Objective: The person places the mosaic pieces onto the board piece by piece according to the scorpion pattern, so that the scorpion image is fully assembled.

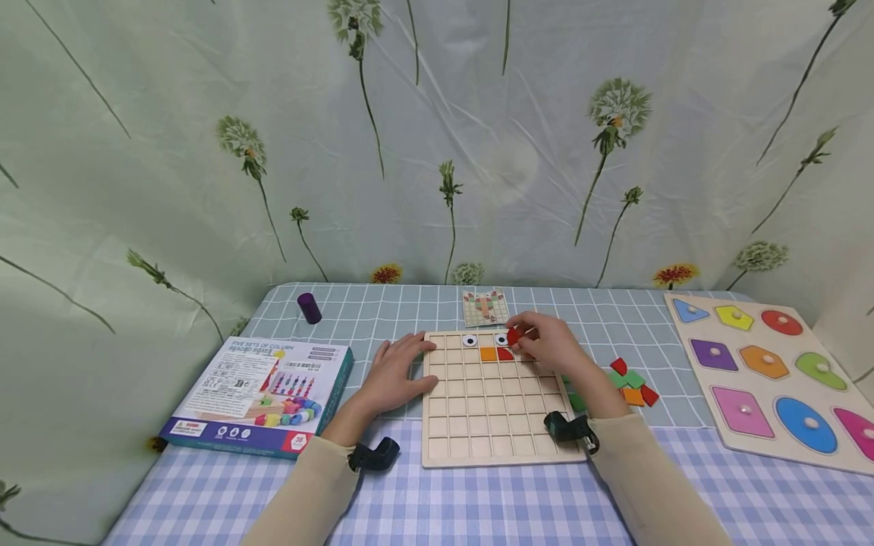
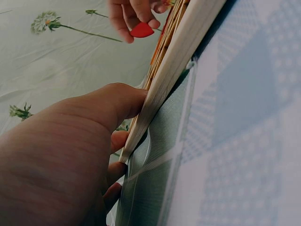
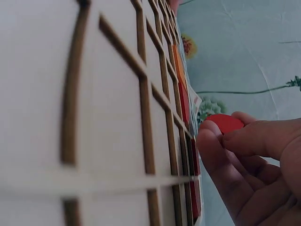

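My right hand (image 1: 549,345) pinches a small red piece (image 3: 225,123) with a rounded edge between thumb and fingertips, over the top right of a wooden grid board (image 1: 478,413). In the right wrist view the piece is apart from the board. My left hand (image 1: 396,377) touches the board's left edge, its fingers spread and thumb on the rim. Two eye pieces (image 1: 470,341) sit in the top row. Below them lie an orange square (image 1: 488,354) and a red piece (image 1: 504,354). Another red piece (image 3: 194,181) lies in the grid under my right hand.
Loose red, green and orange pieces (image 1: 633,379) lie right of the board, partly behind my right forearm. A picture card (image 1: 485,308) lies behind it. A boxed toy (image 1: 262,394) and purple cylinder (image 1: 309,308) are left; a knobbed shape puzzle (image 1: 771,379) is far right.
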Demonstrator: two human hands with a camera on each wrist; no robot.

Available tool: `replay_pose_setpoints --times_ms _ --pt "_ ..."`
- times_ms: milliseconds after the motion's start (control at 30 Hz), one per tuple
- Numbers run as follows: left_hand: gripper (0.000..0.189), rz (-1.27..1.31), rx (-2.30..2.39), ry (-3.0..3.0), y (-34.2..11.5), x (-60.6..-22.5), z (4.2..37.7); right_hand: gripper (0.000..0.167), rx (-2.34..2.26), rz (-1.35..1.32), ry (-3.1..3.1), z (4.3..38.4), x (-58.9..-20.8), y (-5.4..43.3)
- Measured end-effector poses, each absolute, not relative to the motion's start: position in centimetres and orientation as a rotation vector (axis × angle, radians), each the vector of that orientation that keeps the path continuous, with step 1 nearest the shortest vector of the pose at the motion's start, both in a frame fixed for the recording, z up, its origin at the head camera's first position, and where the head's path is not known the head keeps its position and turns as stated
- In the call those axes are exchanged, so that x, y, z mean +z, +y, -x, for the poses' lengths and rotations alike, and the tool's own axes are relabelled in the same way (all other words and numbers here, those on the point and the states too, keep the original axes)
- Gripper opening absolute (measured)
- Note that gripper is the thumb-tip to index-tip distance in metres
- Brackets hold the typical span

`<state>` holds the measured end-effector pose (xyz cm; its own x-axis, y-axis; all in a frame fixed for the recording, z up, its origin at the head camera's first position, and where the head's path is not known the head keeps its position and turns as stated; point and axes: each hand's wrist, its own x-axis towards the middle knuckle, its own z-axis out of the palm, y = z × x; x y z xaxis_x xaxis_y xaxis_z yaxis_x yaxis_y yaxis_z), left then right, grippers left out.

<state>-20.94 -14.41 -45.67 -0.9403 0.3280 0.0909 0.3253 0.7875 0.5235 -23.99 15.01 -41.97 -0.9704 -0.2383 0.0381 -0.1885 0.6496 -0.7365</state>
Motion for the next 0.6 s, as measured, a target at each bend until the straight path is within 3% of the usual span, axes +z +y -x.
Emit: replay_pose_setpoints --times_ms 600 --pt "0.056 -0.528 0.858 2.966 -14.4 -45.6 20.9 0.024 -1.152 0.509 2.778 23.0 -41.7 12.4"
